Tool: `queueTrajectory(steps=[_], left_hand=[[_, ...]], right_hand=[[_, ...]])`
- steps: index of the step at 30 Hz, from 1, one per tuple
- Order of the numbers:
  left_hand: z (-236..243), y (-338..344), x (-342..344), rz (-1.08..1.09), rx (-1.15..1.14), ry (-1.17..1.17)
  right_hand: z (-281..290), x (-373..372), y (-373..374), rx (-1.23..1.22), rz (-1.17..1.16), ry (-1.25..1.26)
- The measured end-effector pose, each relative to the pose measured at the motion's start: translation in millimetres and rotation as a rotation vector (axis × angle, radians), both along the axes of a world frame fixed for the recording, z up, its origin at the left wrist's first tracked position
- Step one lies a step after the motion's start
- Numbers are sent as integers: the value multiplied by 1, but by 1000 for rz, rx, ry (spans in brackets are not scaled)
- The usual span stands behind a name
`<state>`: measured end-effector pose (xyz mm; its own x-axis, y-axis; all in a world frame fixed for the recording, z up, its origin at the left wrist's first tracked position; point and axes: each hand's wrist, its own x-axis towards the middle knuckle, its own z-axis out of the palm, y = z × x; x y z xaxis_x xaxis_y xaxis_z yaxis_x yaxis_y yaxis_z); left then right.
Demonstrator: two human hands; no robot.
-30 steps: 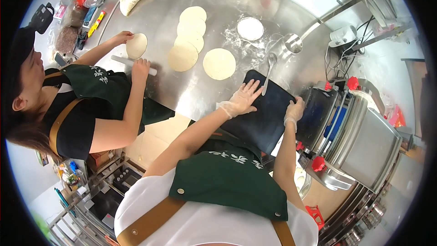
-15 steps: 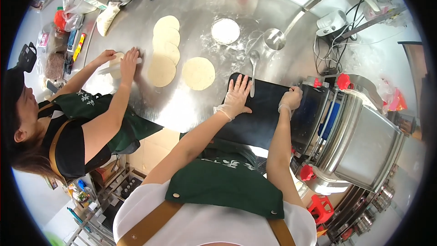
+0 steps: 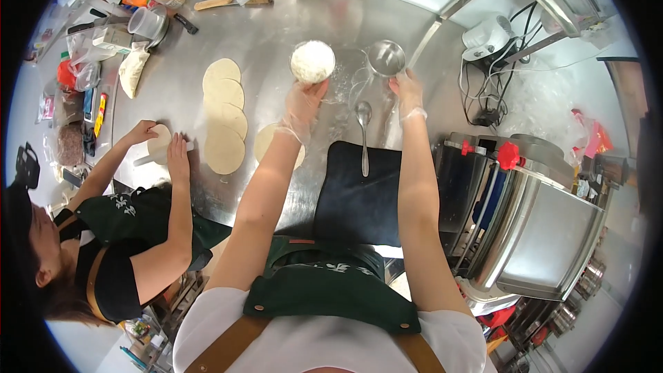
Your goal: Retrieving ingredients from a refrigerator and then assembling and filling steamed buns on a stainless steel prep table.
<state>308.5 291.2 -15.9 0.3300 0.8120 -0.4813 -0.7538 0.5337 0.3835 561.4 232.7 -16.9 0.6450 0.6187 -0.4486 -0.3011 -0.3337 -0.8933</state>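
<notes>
Left hand's (image 3: 304, 105) grip holds a bowl (image 3: 333, 68) of flour (image 3: 312, 60); just right of it, the right hand (image 3: 409, 93) touches a metal ladle (image 3: 387, 59), its closure unclear.

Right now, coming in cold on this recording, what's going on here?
The person's gloved left hand holds a round bowl of white powder. The gloved right hand is at the near rim of a round silver metal ladle; its exact grip is unclear. A silver metal spoon lies across the far edge of a black rectangular mat. Nearby, a co-worker's hands work a pale dough disc.
</notes>
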Motion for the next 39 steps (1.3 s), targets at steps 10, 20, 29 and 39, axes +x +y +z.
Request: queueTrajectory(steps=[10,20,29,39], left_hand=[[6,-6,-6,-26,-9,371],[67,-205,-130,-415,80,849],[67,-302,-198,-218,-76,913],[45,-275,-152,-847,1406,1243]], right_hand=[[15,-137,-141,-508,350,-1181],[-1,-92,-139,-263,229,-1375],[-10,-34,-173,-479,171,-1497],[61,-224,-367,-20,331,-969]])
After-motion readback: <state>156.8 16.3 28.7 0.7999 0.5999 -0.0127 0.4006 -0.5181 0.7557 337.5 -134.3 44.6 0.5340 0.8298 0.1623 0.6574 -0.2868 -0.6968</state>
